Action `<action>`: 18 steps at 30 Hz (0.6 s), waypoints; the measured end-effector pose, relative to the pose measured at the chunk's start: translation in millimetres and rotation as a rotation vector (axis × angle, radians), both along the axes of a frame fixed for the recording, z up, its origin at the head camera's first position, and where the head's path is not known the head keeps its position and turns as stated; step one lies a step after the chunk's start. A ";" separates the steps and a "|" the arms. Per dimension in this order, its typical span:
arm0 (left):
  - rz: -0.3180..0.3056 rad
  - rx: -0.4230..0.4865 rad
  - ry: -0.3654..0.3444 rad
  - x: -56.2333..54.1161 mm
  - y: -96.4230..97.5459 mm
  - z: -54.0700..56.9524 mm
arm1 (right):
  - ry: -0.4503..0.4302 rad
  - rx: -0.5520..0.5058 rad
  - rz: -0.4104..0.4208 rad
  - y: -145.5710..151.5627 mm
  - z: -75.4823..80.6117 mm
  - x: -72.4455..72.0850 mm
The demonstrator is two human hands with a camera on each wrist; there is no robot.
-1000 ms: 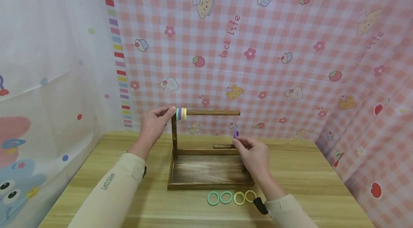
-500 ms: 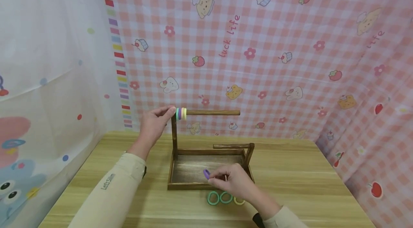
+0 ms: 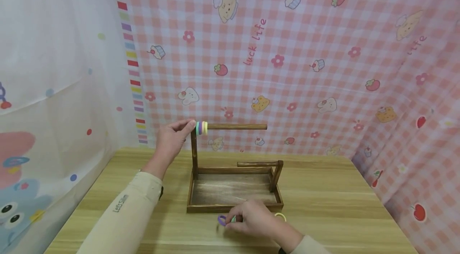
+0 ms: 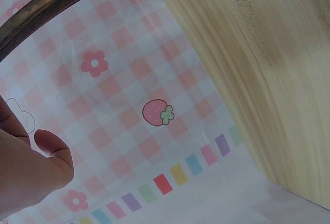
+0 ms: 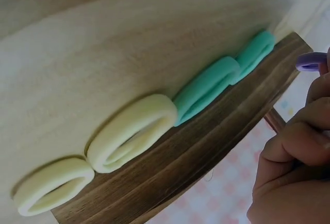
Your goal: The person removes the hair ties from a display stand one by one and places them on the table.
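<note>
My left hand (image 3: 170, 136) grips the top of the tall post of a wooden two-bar rack (image 3: 205, 208), beside several green, purple and yellow hair ties (image 3: 200, 127) threaded on the upper bar (image 3: 237, 126). My right hand (image 3: 255, 220) pinches a purple hair tie (image 5: 309, 58) at its fingertips, low over the table in front of the rack's tray. Two green hair ties (image 5: 206, 87) and two yellow ones (image 5: 111, 131) lie in a row there; in the head view the right hand covers most of them. In the left wrist view the left hand (image 4: 36, 170) shows only partly.
A shorter bar (image 3: 256, 163) juts left from the post at the rack's right end, with nothing threaded on it. The wooden table (image 3: 323, 190) backs onto a pink checked curtain (image 3: 305, 86). A white curtain (image 3: 72, 86) hangs at the left.
My right hand has carried the purple hair tie from beside the shorter bar, down and left across the tray, to the table in front. The left hand has stayed at the post.
</note>
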State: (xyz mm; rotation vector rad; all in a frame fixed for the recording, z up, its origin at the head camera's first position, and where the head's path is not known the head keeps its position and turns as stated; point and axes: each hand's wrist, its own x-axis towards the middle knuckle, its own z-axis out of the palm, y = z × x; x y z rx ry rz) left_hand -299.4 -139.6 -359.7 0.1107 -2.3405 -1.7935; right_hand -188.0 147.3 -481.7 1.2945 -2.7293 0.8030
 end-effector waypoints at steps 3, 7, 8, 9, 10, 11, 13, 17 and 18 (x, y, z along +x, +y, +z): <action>0.000 -0.004 0.000 -0.4 -0.3 0.0 | 0.026 0.032 0.011 -2.4 -2.2 0.7; -0.001 -0.003 0.000 -0.2 0.2 0.5 | 0.060 0.103 -0.003 -6.2 -3.4 1.5; -0.002 -0.003 -0.002 -0.1 0.4 0.5 | 0.077 0.126 -0.011 -7.1 -3.8 1.5; -0.002 -0.002 -0.004 0.2 0.7 0.6 | 0.089 0.146 -0.021 -7.9 -4.1 1.6; -0.003 -0.002 -0.007 0.4 0.8 0.7 | 0.106 0.167 -0.032 -8.8 -4.4 1.6; -0.003 -0.005 -0.011 0.5 0.9 0.6 | 0.117 0.185 -0.043 -9.6 -5.0 1.5; -0.004 -0.006 -0.017 0.7 0.9 0.7 | 0.136 0.209 -0.062 -11.1 -6.3 1.1; -0.005 -0.002 -0.017 1.0 0.8 0.7 | 0.169 0.231 -0.094 -14.1 -9.3 0.4; -0.006 -0.002 -0.016 0.9 0.7 0.6 | 0.175 0.233 -0.100 -14.9 -9.7 0.4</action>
